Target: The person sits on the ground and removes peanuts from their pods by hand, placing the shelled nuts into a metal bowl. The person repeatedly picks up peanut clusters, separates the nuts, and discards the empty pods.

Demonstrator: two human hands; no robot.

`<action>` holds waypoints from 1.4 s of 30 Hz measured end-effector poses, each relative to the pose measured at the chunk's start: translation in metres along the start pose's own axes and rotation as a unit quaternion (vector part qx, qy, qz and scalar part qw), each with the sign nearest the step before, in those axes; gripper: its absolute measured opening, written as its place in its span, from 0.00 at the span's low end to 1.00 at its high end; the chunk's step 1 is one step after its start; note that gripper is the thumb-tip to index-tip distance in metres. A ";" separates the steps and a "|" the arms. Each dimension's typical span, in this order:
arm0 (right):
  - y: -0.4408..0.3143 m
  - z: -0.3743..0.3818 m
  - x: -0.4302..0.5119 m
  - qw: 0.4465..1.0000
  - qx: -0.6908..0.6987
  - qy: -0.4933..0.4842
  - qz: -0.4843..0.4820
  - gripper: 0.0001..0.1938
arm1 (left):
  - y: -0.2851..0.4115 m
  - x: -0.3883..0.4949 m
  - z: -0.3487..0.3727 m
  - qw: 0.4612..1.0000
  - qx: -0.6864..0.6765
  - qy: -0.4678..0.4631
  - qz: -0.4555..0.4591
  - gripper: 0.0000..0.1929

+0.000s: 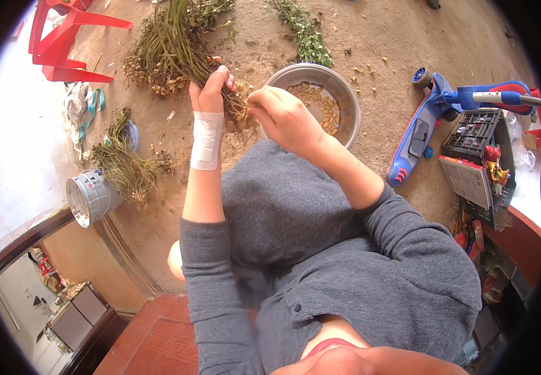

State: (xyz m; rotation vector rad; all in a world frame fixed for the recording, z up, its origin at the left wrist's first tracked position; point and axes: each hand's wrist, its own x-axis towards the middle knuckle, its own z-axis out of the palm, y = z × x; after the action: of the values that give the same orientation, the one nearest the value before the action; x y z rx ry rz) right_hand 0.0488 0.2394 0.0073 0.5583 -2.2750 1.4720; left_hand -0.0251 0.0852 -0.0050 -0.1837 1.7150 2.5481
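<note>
My left hand [211, 93], with a white patch on the wrist, is closed around the stems of a bunch of peanut plants [183, 51]. Its roots and pods hang towards my right hand [279, 117], whose thumb and fingers pinch at them; what exactly lies between the fingertips is hidden. Just beyond my right hand stands a round metal basin [355, 112] with loose peanuts [329, 112] in the bottom. Behind my left hand a larger heap of peanut plants [153, 61] lies on the ground, pods towards me.
Leafy green stalks [310, 42] lie behind the basin, with scattered pods nearby. To the left are a red plastic stool [59, 42], more peanut plants [127, 164] and a tipped bucket [93, 197]. A blue scooter [415, 131] and a black crate [474, 133] stand on the right.
</note>
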 end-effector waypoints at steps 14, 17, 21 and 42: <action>0.010 -0.038 -0.004 0.922 0.305 -0.068 0.229 0.08 | 0.022 0.013 -0.034 0.995 -0.010 0.090 -0.040 0.05; 0.038 -0.055 -0.005 0.979 0.100 -0.022 0.175 0.08 | 0.031 0.005 -0.031 0.997 -0.055 0.027 -0.050 0.07; 0.060 -0.055 -0.011 0.985 -0.158 -0.051 0.035 0.11 | 0.037 -0.001 -0.023 0.981 -0.162 -0.056 -0.095 0.09; 0.006 0.019 0.012 0.994 0.055 -0.043 0.079 0.12 | 0.030 -0.011 0.001 0.987 -0.115 -0.062 -0.092 0.12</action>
State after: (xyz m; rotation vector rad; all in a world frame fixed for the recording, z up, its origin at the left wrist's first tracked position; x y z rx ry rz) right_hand 0.0334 0.2229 0.0020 0.4908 -2.3608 1.6886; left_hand -0.0180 0.0747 0.0247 -0.1812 1.2960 2.5538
